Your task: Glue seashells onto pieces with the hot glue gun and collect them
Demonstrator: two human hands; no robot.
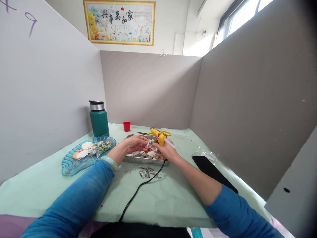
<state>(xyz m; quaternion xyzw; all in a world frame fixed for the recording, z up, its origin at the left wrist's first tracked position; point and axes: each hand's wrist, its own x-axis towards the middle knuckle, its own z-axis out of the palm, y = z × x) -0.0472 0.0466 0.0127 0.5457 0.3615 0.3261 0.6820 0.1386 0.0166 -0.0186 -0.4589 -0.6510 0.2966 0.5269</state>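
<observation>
My left hand [136, 143], with a pale green bangle at its wrist, pinches a small grey-white shell piece [150, 142] between its fingertips. Close beside it, my right hand [168, 150] is closed on a yellow hot glue gun [159, 136], and a white glue stick [169, 142] sticks out of the gun's back end. The right fingertips come near the shell piece; whether they touch it I cannot tell. Beneath both hands is a metal tray [141, 160] of shells [151, 153], partly covered by them. A black cord [138, 189] runs from beside the tray to the table's front edge.
Several small metal clips [148, 172] lie before the tray. Left stand a blue shell-shaped dish [70, 168] with shells and a green bottle [99, 120]. Behind are a red cup [127, 126] and yellow-handled scissors [166, 133]; right, a black flat object [214, 173]. Grey partitions [151, 89] enclose the table.
</observation>
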